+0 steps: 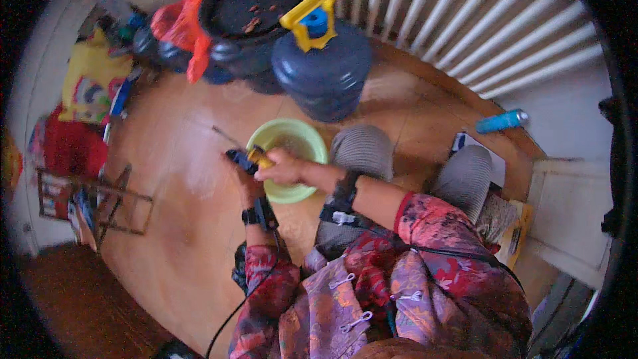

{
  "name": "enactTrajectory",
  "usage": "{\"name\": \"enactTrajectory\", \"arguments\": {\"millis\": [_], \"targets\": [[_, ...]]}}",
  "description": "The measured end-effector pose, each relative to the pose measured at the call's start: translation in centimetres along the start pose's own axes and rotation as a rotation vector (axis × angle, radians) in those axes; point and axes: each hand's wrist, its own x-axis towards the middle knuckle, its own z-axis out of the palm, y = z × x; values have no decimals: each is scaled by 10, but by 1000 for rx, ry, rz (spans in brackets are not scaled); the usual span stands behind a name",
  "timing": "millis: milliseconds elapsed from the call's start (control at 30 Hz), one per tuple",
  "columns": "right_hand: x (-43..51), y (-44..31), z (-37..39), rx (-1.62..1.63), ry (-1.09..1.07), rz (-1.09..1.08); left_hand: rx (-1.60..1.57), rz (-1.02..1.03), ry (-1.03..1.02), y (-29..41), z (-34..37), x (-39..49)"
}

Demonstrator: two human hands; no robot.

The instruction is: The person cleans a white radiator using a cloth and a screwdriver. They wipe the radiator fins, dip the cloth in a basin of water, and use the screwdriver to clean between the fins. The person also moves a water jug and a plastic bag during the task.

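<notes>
My right hand [283,165] is closed around the yellow and black handle [260,157] of what looks like a screwdriver. A thin metal shaft [225,134] points away toward the upper left. Just under the handle, my left hand [248,180] holds a small black object [240,158], too blurred to name more exactly. The tool's handle and the black object overlap in this view, and I cannot tell whether they touch. Both hands are over the left rim of a light green plastic basin [319,179] on the floor; my right hand and forearm hide part of it.
A blue water-cooler bottle [324,75] with a yellow carrying handle stands beyond the basin. Beside it are a black round tray [234,2] and a red plastic bag [197,35]. A white radiator [448,20], turquoise cylinder [501,121] and metal-framed stand [124,209] surround the floor.
</notes>
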Motion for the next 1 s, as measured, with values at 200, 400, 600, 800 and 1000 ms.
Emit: {"name": "enactTrajectory", "arguments": {"millis": [200, 400, 600, 800, 1000], "targets": [[-8, 11, 22, 166, 37, -24, -30, -61, -208, -13, -20, -20], [-13, 7, 30, -34, 157, -248, -53, -122, -388, -18, -30, -23], [-4, 17, 37, -101, 110, -185, -142, -355, -600, -8, -29, -27], [-4, 15, 47, -217, 169, -249, -162, -312, -455, -14, -57, -8], [-21, -6, 36, -148, 230, -295, -57, -274, -441, -6, -68, -1]]}}
